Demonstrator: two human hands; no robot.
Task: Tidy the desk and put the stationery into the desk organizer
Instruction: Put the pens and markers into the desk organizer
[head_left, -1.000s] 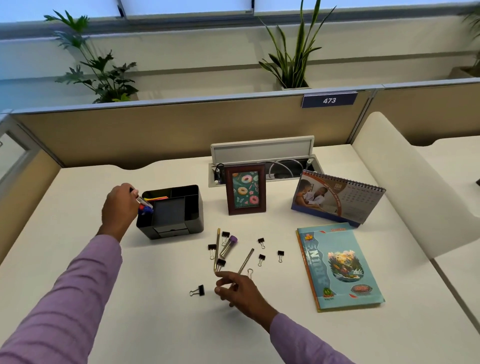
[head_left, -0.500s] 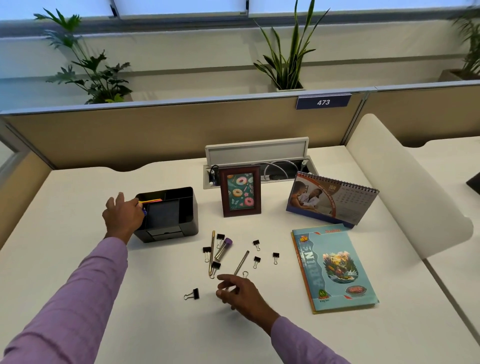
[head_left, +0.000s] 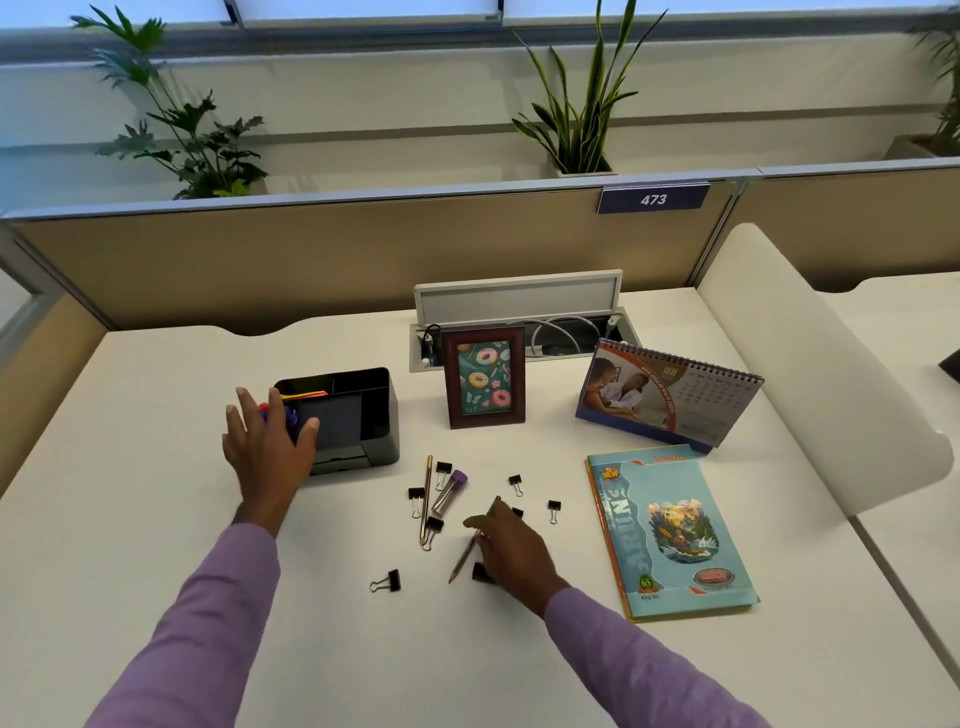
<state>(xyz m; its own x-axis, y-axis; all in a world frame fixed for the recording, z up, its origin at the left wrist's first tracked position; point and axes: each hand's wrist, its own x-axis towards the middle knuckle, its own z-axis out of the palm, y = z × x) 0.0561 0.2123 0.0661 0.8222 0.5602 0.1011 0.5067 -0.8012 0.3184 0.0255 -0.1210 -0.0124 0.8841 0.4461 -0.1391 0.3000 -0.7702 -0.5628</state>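
The left hand (head_left: 265, 452) hangs over the near left corner of the black organizer (head_left: 353, 415), fingers (head_left: 244, 410) straight and spread, holding nothing; the thumb lies against the organizer's front. Under the hand, purple and red things show in the left compartment, with yellow and orange sticks behind them. The organizer stands on the white table (head_left: 156, 519), left of a picture frame (head_left: 485, 382).

The right hand (head_left: 511, 545) rests low on the table with its fingertips on a grey pencil (head_left: 470, 545), which lies slanted with its tip toward the person. Whether the fingers pinch it or only touch it, I cannot tell. A black clip (head_left: 480, 571) lies just beside the hand.

Left of the pencil lie a gold pen (head_left: 426, 499), a lead tube (head_left: 451, 489) with a purple cap, and several more binder clips (head_left: 387, 581) scattered about. A notebook (head_left: 670, 530) lies flat at the right, with a desk calendar (head_left: 670, 397) standing behind it.
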